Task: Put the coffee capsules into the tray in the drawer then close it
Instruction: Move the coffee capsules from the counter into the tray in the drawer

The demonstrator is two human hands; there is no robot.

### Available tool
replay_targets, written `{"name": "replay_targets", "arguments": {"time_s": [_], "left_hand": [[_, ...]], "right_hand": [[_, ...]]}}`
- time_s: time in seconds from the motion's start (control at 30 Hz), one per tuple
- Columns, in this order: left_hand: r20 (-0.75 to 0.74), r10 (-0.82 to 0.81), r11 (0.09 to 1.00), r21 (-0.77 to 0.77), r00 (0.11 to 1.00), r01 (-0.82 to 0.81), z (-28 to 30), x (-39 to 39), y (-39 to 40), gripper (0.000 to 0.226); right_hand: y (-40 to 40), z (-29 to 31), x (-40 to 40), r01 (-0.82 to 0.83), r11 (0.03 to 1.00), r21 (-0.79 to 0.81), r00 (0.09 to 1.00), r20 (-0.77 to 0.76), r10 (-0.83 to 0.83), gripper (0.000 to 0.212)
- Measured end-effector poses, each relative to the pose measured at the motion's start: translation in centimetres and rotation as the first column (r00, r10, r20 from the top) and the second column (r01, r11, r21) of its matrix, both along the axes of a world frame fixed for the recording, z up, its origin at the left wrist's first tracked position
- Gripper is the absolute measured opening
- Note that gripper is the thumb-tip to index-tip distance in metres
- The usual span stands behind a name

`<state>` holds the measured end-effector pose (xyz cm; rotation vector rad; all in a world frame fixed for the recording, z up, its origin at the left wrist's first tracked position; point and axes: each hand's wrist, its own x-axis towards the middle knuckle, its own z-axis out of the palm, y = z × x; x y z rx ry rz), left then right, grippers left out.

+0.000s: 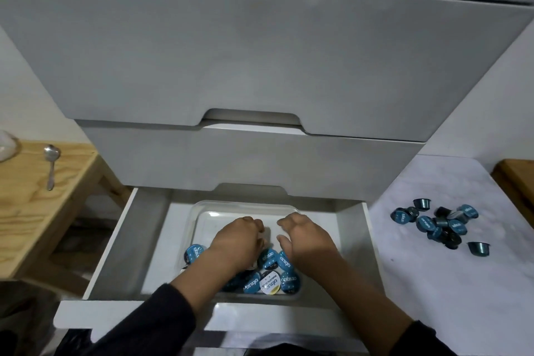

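Note:
The bottom drawer point(130, 243) is pulled out, and a clear plastic tray point(202, 211) lies inside it. Several blue-lidded coffee capsules point(271, 277) and one white-lidded capsule lie in the tray's near half. Both of my hands hover over the tray. My left hand point(237, 240) has its fingers curled downward, and its palm side is hidden. My right hand point(306, 237) is beside it, thumb and fingers loosely spread, with nothing visible between them. More capsules point(439, 222) lie in a loose heap on the white surface to the right of the drawer.
Closed grey drawer fronts point(260, 61) rise above the open one. A wooden table point(37, 199) with a metal spoon point(51, 165) stands to the left. One capsule point(479, 248) lies apart from the heap. A wooden edge point(517, 179) shows at far right.

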<state>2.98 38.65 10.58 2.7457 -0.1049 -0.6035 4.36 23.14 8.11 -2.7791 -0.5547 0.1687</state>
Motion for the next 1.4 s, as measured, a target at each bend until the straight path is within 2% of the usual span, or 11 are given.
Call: {"name": "replay_targets", "arguments": {"time_s": [0.1, 0.3, 0.4, 0.63, 0.77, 0.87, 0.93, 1.0, 1.1, 1.27, 1.4], "left_hand": [[0.133, 0.104, 0.994, 0.023, 0.986, -0.108, 0.6, -1.5, -1.0, 0.038], [0.308, 0.256, 0.966, -0.051, 0.916, -0.253, 1.6, -3.7, -3.3, 0.045], [0.327, 0.279, 0.960, -0.101, 0.903, -0.260, 2.6, -4.5, -5.2, 0.061], [0.503, 0.281, 0.950, -0.268, 0.817, -0.162, 3.4, -4.2, -12.9, 0.036], [0.520, 0.272, 0.939, -0.329, 0.810, -0.104, 3.3, -3.4, -20.3, 0.033], [0.454, 0.254, 0.925, -0.373, 0.854, -0.076, 2.8, -2.8, -26.0, 0.036], [0.402, 0.270, 0.903, -0.421, 0.875, -0.085, 2.0, -2.2, -29.4, 0.037], [0.375, 0.261, 0.898, -0.432, 0.890, -0.082, 0.6, -1.3, -32.4, 0.035], [0.255, 0.261, 0.896, -0.423, 0.931, -0.135, -2.1, 0.3, -35.8, 0.033], [0.150, 0.279, 0.896, -0.397, 0.948, -0.201, -6.0, 3.2, -39.6, 0.029], [0.112, 0.383, 0.833, -0.471, 0.917, -0.291, -7.7, 4.4, -41.4, 0.031]], "right_hand": [[0.4, 0.1, -1.4, 0.008, 0.998, 0.066, 0.951, 0.309, -0.028, 0.032], [-0.2, 0.6, -2.8, -0.009, 0.989, 0.149, 0.851, 0.521, -0.071, 0.028], [-2.0, 1.1, -3.3, -0.012, 0.981, 0.195, 0.853, 0.514, -0.092, 0.029], [-10.7, 3.7, -2.8, 0.035, 0.958, 0.283, 0.816, 0.545, -0.191, 0.029], [-18.3, 2.7, -1.5, 0.090, 0.991, 0.103, 0.806, 0.577, -0.133, 0.026], [-24.5, 2.1, -0.7, 0.093, 0.994, -0.050, 0.790, 0.611, -0.043, 0.025], [-28.4, 2.0, -0.4, 0.117, 0.989, -0.089, 0.831, 0.554, -0.048, 0.028], [-31.8, 1.2, 0.1, 0.198, 0.980, 0.036, 0.901, 0.386, -0.196, 0.020], [-36.4, -1.2, 0.9, 0.363, 0.914, 0.183, 0.890, 0.223, -0.398, 0.019], [-41.2, -4.0, 2.2, 0.467, 0.882, 0.059, 0.883, 0.014, -0.468, 0.024], [-42.6, -5.6, 2.8, 0.472, 0.878, 0.078, 0.881, -0.058, -0.469, 0.030]]}}
